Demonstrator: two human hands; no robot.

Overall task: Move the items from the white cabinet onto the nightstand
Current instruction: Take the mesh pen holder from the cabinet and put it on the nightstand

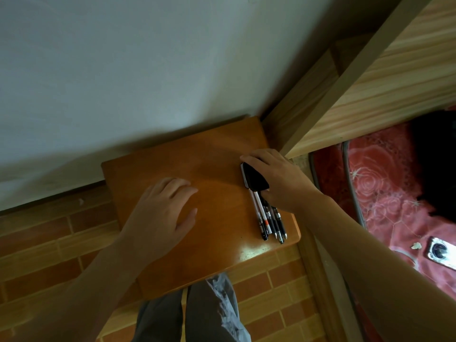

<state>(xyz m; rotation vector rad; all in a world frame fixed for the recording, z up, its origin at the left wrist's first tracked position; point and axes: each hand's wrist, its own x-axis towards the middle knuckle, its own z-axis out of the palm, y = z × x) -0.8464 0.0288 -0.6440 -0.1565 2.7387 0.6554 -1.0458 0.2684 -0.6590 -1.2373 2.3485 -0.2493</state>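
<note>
On the nightstand (172, 164) worktop, the right hand (281, 178) curls its fingers (249, 158) round a black object (254, 178), perhaps a phone, just above a bundle of pens (269, 218). The left hand (162, 213) rests flat and relaxed, holding nothing.

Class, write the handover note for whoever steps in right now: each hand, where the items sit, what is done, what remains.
Left hand: open, resting flat on the nightstand, holding nothing.
Right hand: gripping a black object at the nightstand's right edge; it is too dark to identify.
Pens: lying together on the nightstand, just below that hand.
Done: pens placed.
Left: release the black object. The white cabinet is out of view, so check it for more.
</note>
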